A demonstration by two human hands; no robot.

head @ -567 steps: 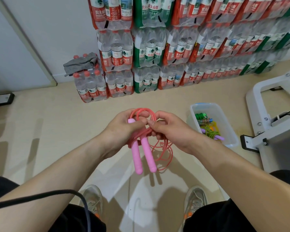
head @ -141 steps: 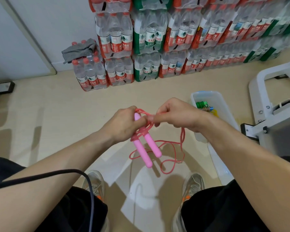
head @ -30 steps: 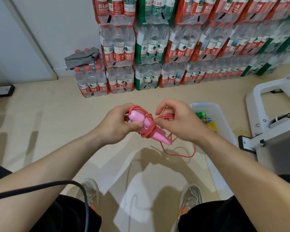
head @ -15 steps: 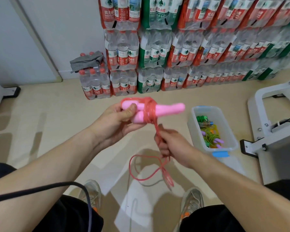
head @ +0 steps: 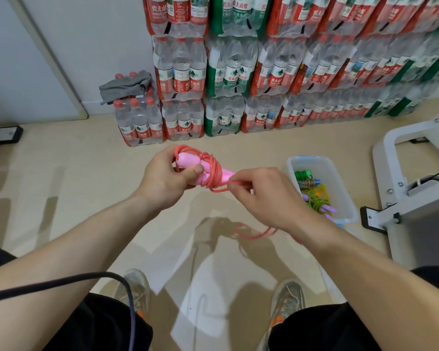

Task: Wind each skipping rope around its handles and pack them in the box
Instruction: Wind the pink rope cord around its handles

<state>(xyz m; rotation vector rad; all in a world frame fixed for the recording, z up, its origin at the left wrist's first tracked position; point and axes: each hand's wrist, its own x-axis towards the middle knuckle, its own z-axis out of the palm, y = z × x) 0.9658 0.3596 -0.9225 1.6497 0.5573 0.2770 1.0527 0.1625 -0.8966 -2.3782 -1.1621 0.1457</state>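
Grey cloth [head: 123, 84] is draped over a bottle pack [head: 137, 125] at the floor's far edge. Pink handles [head: 188, 160] are gripped side by side in the left hand [head: 162, 181], thumb pressed on them, with pink rope [head: 212, 173] coiled round their middle. A strand is pinched by the curled fingers of the right hand [head: 261, 196], slack hanging toward the floor. Wound ropes [head: 314, 198] are seen in the clear box [head: 338, 183] on the floor beside a white frame [head: 390, 138]

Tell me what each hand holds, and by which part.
Left hand grips the pink handles near one end; right hand pinches the rope beside its wound part.
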